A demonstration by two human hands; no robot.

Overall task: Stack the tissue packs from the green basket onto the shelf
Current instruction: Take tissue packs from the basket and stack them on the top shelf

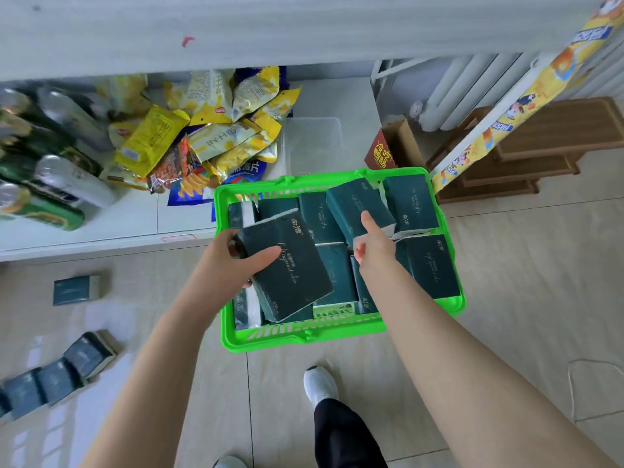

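Tissue packs, dark green and brick-shaped, fill a green basket [304, 339] on the tiled floor, seen from the head camera looking down past my bare forearms. My left grip [229, 261] is clamped on the lifted pack [290, 278], thumb across its top face and fingers hidden under its left end. This pack sits above the others and slants toward me. My right grip [373, 244] is closed on the tilted pack [354, 201] toward the back of the basket, thumb on top, fingers curled under its near edge. Other packs [430, 265] lie jumbled beneath, some flat, some on edge. Beyond the basket's left side is the low white shelf [101, 239], its front edge near the basket rim; it carries a heap of snack bags [202, 130] and, further left, cans [57, 187]. Stray packs [76, 290] of the same kind lie on the floor to the left. I judge each pack light and soft, its plastic wrap smooth and likely slippery, the body squashing under a hard squeeze. Holding across the short width, thumb on one broad face and fingers on the other, should keep it steady. For a neat stack, each should go down flat.
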